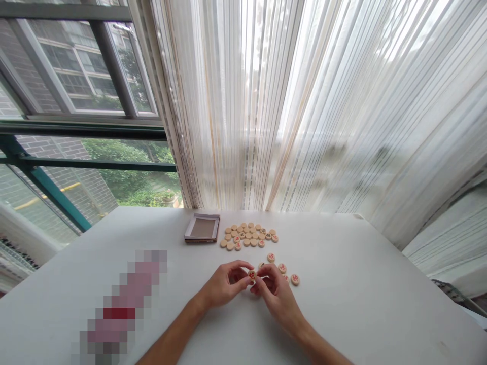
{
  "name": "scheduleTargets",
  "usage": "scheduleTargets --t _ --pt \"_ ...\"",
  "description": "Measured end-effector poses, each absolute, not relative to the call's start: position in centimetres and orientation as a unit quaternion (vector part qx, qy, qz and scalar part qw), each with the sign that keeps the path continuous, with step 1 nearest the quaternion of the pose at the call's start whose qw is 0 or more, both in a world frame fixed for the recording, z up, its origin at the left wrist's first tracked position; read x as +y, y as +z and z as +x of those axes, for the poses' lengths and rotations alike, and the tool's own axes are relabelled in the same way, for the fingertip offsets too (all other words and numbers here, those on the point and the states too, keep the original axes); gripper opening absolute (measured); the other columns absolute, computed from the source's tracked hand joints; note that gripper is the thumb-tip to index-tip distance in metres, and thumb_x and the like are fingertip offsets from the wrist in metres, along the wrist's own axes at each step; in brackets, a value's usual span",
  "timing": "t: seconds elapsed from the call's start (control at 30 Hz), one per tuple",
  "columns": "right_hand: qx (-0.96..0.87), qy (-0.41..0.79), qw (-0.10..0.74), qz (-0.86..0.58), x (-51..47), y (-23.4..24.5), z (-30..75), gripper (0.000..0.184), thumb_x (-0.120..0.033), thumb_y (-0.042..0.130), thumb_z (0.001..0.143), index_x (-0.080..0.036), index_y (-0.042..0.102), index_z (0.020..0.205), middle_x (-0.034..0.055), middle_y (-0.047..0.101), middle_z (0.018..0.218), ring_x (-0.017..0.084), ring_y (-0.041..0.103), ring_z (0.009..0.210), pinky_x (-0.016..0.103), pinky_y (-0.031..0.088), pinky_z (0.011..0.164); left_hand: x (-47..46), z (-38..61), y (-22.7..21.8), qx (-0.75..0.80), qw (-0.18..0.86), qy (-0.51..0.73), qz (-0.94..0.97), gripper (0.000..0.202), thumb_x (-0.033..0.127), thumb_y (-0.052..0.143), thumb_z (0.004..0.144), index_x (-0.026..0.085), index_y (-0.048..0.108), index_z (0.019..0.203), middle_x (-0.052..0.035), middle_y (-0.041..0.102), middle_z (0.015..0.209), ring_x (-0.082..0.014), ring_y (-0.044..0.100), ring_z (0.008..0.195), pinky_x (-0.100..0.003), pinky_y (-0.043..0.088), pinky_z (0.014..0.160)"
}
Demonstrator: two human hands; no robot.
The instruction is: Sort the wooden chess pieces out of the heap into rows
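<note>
My left hand (224, 285) and my right hand (274, 291) meet at the middle of the white table (342, 304). Between their fingertips they pinch a round wooden game piece (251, 275) marked with a red character. Just right of my hands lie a few more such pieces (288, 272), red marks up. Farther back sits a loose cluster of several wooden discs (248, 235), most showing a plain face. A shallow open cardboard box (202, 228) lies left of that cluster.
A sheer striped curtain (304, 111) hangs behind the table's far edge. At the left a window (79, 76) shows buildings and trees. A blurred-out patch (122, 309) covers part of the table at the left front.
</note>
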State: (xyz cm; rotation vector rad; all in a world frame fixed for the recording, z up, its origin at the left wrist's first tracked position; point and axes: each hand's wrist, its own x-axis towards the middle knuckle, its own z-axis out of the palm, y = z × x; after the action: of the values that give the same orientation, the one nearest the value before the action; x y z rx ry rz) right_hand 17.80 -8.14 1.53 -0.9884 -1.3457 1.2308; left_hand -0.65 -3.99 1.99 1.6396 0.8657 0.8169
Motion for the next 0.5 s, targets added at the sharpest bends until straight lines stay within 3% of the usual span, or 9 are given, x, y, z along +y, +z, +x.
scheduleTargets --t 0.5 --pt "-0.606 0.483 0.476 -0.416 -8.46 2.19 17.65 0.025 -0.045 0.061 0.09 -0.021 0.058 0.098 0.0049 0.065 0.094 0.019 0.069 0.078 0.033 0.056 0.073 -4.05 -0.49 1.92 0.365 0.528 0.355 0.679 0.032 0.041 0.072 0.082 0.016 0.062 0.099 -0.0021 0.067 0.074 -0.0142 0.06 0.067 -0.024 0.045 0.063"
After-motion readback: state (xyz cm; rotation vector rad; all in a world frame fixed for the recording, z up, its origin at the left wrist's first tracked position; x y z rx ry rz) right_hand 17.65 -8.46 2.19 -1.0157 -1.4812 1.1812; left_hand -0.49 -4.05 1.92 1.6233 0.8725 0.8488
